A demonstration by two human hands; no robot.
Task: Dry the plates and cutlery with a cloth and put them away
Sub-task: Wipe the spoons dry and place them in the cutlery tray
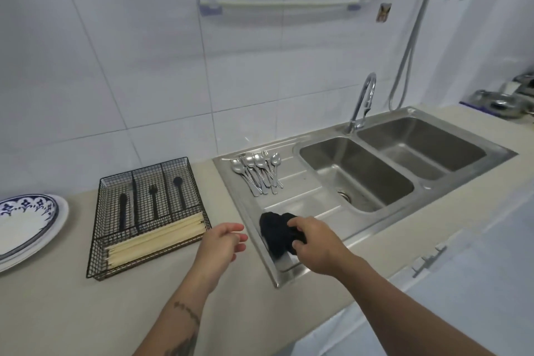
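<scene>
Down at 6 o'clock on the draining board, the right hand has its fingers curled round the dark cloth, presumably picking it up to start drying. The left hand hangs loose and empty beside it, probably ready for a utensil. The cutlery sits at 12 o'clock from the cloth, nothing blocking it. Wire tray at 9, plates further out.
</scene>
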